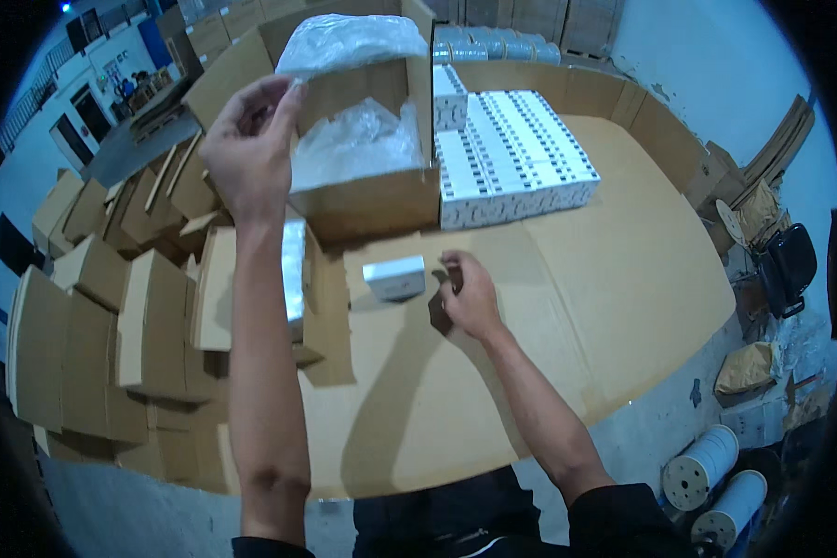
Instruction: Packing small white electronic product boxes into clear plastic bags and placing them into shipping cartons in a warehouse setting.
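My left hand (256, 144) is raised in front of an open cardboard box (367, 209), thumb and fingertips pinched together. A pale, clear bit shows at the fingertips, too small to name. Clear plastic bags (358, 144) lie inside this box, and a bundle of clear plastic (352, 42) rests higher up, just beyond the pinched fingers. Low over the table, my right hand (471, 296) has its fingers curved and apart, with nothing visible between them. Just left of it stands a small white box (395, 278), not touched by the hand.
Rows of white boxes (521, 153) are stacked beside the cardboard box. Folded cartons (149, 325) crowd the left side. Cardboard covers the table (614, 298), with a raised cardboard edge (656, 121) at the back right. Spools (702, 465) and a black chair (786, 270) stand right.
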Demonstrator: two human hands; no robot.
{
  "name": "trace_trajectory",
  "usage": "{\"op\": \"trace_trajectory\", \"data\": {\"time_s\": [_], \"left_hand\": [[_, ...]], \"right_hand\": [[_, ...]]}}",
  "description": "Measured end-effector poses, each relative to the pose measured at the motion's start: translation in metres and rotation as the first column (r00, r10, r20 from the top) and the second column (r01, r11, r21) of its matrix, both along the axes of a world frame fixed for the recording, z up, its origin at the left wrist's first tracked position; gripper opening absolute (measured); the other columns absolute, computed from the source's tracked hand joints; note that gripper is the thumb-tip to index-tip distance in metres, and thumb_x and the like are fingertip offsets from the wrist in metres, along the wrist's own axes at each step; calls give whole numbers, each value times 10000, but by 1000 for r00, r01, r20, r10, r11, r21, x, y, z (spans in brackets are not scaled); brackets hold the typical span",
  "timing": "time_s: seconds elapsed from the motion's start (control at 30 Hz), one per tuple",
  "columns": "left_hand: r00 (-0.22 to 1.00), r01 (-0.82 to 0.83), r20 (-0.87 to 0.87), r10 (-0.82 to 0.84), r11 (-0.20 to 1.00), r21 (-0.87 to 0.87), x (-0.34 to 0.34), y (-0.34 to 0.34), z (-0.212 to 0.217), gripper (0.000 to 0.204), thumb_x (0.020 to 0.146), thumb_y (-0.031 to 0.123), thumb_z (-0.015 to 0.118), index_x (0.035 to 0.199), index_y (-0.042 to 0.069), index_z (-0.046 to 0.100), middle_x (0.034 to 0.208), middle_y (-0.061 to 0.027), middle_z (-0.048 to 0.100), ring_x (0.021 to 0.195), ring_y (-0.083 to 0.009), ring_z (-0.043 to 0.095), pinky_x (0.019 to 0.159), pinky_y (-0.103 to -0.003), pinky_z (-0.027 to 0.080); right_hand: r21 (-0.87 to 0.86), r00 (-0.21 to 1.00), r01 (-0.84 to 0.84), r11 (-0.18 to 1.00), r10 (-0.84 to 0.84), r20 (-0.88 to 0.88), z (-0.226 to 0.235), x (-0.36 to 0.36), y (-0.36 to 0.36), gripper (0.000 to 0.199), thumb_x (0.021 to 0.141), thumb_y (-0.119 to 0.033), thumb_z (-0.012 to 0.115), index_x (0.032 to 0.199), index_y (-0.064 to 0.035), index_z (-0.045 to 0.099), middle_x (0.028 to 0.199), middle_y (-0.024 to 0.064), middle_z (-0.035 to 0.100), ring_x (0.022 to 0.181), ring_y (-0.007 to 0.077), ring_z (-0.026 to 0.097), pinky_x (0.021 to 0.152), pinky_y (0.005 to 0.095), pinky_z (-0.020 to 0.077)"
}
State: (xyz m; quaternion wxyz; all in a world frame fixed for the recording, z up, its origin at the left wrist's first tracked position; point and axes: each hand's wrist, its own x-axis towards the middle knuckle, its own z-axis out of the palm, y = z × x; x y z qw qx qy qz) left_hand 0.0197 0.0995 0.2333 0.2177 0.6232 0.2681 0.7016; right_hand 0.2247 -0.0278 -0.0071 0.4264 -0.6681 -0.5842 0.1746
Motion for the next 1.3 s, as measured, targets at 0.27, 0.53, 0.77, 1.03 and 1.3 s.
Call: {"op": "trace_trajectory", "data": {"time_s": [0.27,0.53,0.77,1.03,1.3], "left_hand": [[960,241,255,-115,805,-542,-39,-166,-154,102,958,-3,690,1048,-50,682,960,-56,683,906,-115,643,869,-255,518],[526,850,819,-229,141,-507,-60,-226,-227,100,994,127,673,1009,28,679,967,-82,698,1006,-197,637,922,-322,493],[664,747,699,-266,218,-627,-72,-223,-233,276,1017,201,658,1207,23,567,1083,-58,660,1014,-164,619,873,-291,496],[982,171,82,-173,603,-779,-45,-187,-195,400,987,118,684,1325,-22,524,1127,-79,666,1006,-121,628,854,-284,530],[955,284,199,-218,488,-826,-32,-195,-204,400,940,2,708,1306,-45,553,1142,-128,699,1017,-153,679,873,-274,555]], "right_hand": [[200,917,-113,973,180,-357,5,-12,-58,632,795,-121,772,1349,-38,479,1249,102,590,1125,224,578,982,370,475],[141,616,-412,900,389,-685,10,-38,-69,686,866,-219,830,1413,-28,462,1200,52,586,991,113,583,837,276,503],[-10,691,-349,937,250,-678,16,-41,-71,215,1002,-171,678,1112,13,657,846,-1,665,761,78,592,704,274,504],[-38,790,-435,899,361,-496,26,-40,-70,208,979,-179,668,1003,26,690,769,75,669,702,113,577,675,320,497],[-52,814,-366,929,292,-502,18,-33,-70,189,961,-159,682,1010,21,653,795,80,680,731,112,608,687,314,510]]}}
